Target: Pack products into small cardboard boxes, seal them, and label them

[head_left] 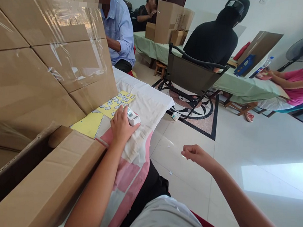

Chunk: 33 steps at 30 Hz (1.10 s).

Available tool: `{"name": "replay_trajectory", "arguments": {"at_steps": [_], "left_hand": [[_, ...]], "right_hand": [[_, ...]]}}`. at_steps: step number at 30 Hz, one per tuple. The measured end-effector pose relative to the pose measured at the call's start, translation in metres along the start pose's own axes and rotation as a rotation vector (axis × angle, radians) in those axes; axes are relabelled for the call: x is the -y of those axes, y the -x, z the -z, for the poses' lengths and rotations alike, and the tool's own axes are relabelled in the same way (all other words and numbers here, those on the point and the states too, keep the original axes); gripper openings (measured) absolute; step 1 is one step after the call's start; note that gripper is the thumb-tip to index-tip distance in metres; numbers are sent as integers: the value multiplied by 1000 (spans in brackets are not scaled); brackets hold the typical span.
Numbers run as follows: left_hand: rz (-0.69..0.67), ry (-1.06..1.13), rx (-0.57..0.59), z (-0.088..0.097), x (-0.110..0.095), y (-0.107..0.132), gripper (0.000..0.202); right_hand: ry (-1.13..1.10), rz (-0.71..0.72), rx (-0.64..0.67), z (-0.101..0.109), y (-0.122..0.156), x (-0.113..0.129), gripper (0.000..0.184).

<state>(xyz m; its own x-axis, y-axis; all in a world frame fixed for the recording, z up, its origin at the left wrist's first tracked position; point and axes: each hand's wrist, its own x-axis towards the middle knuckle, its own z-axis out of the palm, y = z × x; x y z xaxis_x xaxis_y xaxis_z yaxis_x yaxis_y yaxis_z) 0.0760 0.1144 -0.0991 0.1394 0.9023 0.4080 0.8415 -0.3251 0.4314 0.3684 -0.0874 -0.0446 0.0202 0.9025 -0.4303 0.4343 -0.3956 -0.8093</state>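
Two hands work apart near the middle of the frame. Left of centre, the left hand (121,125) is curled round a small white device (133,117), thumb below it and fingers along its left, over a rumpled cloth (150,108); whether the device rests there or is slightly raised, I cannot tell. Right of centre, the right hand (196,154) is pinched narrow above the floor (234,142), a small pale piece (183,157) showing at its fingertips — too tiny to make out. If that pinch loosened, the piece could fall to the tiles, since no cloth lies under it. Creases could make the device tip if the left hand eased off. A yellow sheet (126,96) with small rectangles, right by those fingers, could be dragged askew — and the open box (69,148) at lower left crowds the left forearm, inviting a knock.
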Motion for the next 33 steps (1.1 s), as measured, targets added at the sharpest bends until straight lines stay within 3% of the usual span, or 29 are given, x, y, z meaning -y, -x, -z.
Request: {"name": "replay_trajectory", "arguments": {"at_steps": [4,8,11,14,19,28,33], "left_hand": [[4,98,47,-1,7,-2,92],[131,340,136,-6,14,-11,77],[212,419,81,-10,10,-16,66],[250,397,19,-12,2,-16,70],[215,406,-8,-13,-5,-13,68],[220,473,18,-17,0,-14,65],[255,486,43,-14,-2,-14,64]], "right_hand": [[-31,3,30,1,-13,-13,56],[-75,37,93,-12,-23,-32,55],[-142,88,137,-32,-33,-57,55],[-195,157,116,-53,-48,-88,55],[-298,215,66,-84,-82,-129,61],[-348,248,68,-128,-130,-157,66],[-358,229,45,-141,-146,-165,67]]}}
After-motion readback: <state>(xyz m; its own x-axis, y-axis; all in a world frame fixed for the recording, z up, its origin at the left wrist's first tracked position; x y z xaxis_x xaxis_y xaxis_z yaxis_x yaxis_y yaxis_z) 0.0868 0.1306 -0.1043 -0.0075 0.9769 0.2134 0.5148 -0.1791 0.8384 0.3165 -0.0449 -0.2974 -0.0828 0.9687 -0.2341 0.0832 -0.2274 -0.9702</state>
